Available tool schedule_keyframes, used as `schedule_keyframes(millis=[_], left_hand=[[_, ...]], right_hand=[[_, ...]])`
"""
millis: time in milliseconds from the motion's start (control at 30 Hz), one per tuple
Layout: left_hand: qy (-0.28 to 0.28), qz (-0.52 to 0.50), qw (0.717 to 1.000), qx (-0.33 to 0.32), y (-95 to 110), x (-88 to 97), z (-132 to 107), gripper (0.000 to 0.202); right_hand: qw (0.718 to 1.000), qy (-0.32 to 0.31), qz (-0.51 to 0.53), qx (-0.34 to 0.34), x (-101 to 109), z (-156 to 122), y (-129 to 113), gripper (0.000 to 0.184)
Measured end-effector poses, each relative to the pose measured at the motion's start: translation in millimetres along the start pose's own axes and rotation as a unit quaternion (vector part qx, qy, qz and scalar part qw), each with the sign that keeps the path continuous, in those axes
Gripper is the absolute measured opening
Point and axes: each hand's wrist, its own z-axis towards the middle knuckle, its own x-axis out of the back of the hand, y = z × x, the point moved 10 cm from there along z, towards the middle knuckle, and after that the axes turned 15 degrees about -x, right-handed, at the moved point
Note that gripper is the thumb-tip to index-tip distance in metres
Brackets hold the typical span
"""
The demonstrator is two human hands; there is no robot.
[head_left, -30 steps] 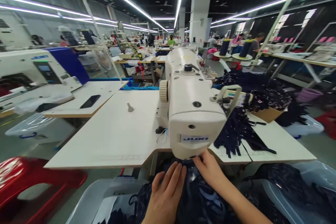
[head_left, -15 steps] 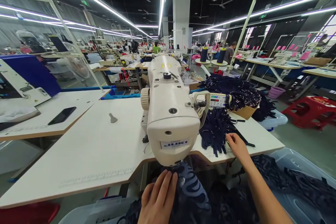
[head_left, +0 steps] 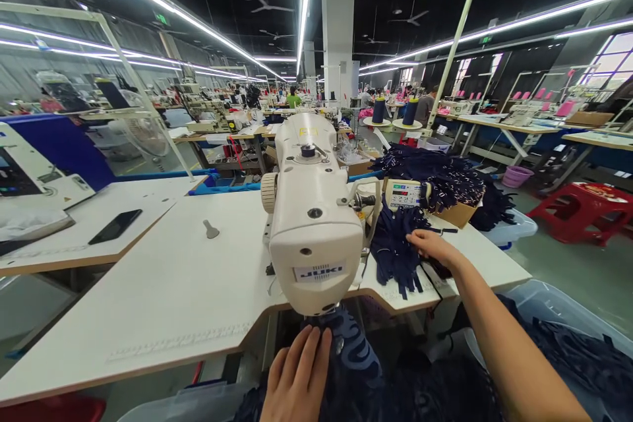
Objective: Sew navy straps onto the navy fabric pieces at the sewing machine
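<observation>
My left hand [head_left: 298,379] lies flat, fingers together, on dark navy patterned fabric [head_left: 353,356] just under the head of a white JUKI sewing machine [head_left: 314,211]. My right hand [head_left: 431,245] reaches out to the right over the table [head_left: 163,290]. Its fingers rest on a pile of dark navy fabric strips [head_left: 395,247] beside the machine. Whether it grips a strip cannot be made out.
A control panel [head_left: 404,193] and a cardboard box [head_left: 457,213] heaped with more navy pieces stand behind the strips. A black phone [head_left: 115,226] lies on the left table. Plastic bins with dark fabric sit at lower right [head_left: 554,336]. A red stool [head_left: 588,204] stands far right.
My right hand left the fabric under the machine, swung right and went forward onto the strip pile. The view turned to the right. My left hand stayed on the fabric.
</observation>
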Motion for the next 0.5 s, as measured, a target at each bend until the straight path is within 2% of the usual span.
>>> schedule_keyframes(millis=[100,167,200,267,367,433,500], left_hand=[[-0.008,-0.001,1.000,0.004,-0.9,-2.6,-0.9,0.066],[-0.006,-0.003,1.000,0.007,-1.1,-2.2,-1.3,0.072],[-0.004,-0.006,1.000,0.009,-1.5,-1.7,-1.6,0.075],[-0.001,-0.017,1.000,0.015,-2.9,-0.6,-2.6,0.082],[-0.003,-0.043,0.999,0.014,-5.8,0.8,-3.9,0.089],[-0.007,-0.044,0.999,-0.002,-7.6,4.2,-3.5,0.087],[-0.004,-0.031,0.999,-0.042,-6.1,11.2,-0.5,0.079]], right_hand=[[0.997,0.027,0.064,0.030,19.2,14.3,-43.3,0.030],[0.995,0.046,0.084,0.035,25.7,17.1,-54.2,0.031],[0.995,0.048,0.083,0.030,25.4,16.2,-52.2,0.031],[0.997,0.040,0.061,0.007,18.5,9.4,-34.6,0.031],[0.999,0.020,0.006,-0.039,0.2,-10.0,12.2,0.029],[0.998,0.011,-0.019,-0.064,-11.7,-23.9,42.8,0.028],[0.997,0.003,-0.021,-0.074,-19.7,-34.3,62.7,0.026]])
